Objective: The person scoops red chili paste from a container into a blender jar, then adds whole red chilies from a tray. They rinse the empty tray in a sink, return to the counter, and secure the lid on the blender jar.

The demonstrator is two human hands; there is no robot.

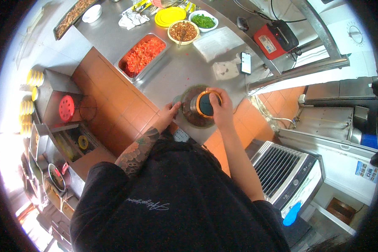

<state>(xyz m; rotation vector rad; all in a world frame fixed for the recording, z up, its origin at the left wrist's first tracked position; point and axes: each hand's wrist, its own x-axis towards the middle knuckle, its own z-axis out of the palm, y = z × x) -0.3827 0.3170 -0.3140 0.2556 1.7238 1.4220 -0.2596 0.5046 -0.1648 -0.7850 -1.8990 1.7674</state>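
Observation:
A round, brownish basin stands at the near end of the steel table. My left hand grips a pale part at the basin's left edge. In my right hand is a cylindrical container with an orange rim and a dark round face, held over the basin. My thumb lies across the rim and my fingers wrap around its far right side. What the basin holds is mostly hidden by the container.
Beyond the basin, the steel table bears a metal tray of chopped red food, a bowl of nuts or beans, a bowl of chopped greens and a phone. An air cooler stands right.

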